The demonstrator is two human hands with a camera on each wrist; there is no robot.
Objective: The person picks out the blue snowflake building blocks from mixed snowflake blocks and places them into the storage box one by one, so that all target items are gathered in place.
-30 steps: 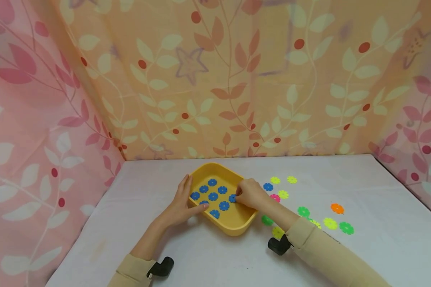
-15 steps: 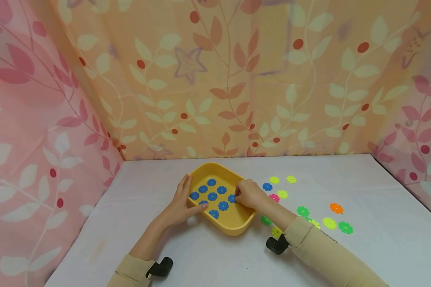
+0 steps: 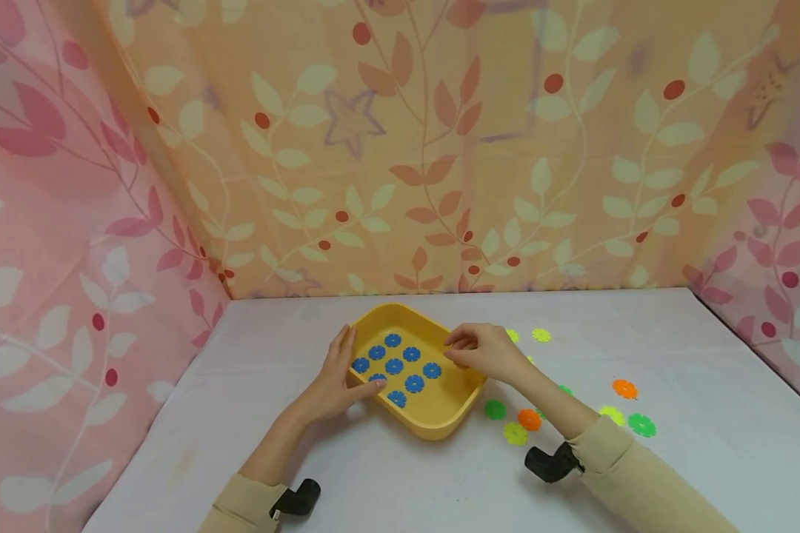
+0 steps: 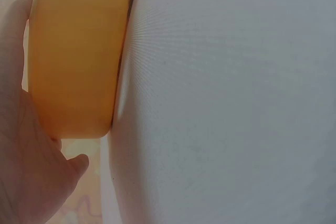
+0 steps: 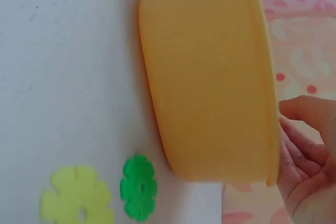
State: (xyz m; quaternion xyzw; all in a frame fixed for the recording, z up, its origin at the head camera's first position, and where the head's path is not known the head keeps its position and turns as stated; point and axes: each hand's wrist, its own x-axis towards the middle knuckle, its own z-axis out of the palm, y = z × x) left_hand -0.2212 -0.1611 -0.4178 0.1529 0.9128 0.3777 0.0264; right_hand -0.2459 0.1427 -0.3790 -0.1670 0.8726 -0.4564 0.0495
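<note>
A yellow plastic bin (image 3: 440, 406) stands on the table with several blue snowflake discs (image 3: 394, 366) lying in rows on its floor. My left hand (image 3: 327, 389) holds the bin's left corner, its thumb over the near rim and its fingers along the other side. Over the right rim hovers my right hand (image 3: 487, 352), fingers loosely bent, with nothing visible between them. Below it inside the bin lies a single blue disc (image 3: 432, 371). In the right wrist view, the same hand (image 5: 312, 177) is beside the bin's rim (image 5: 265, 77).
Loose discs lie right of the bin, among them green (image 3: 495, 409), orange (image 3: 530, 420) and yellow (image 3: 515, 434) ones. Farther right are another orange disc (image 3: 625, 389) and a green disc (image 3: 642, 425). The right forearm covers some discs. Patterned curtains (image 3: 427, 148) surround the table.
My right hand has let go of the blue disc on the bin's floor and moved up and right to the rim. The left hand and bin stay put.
</note>
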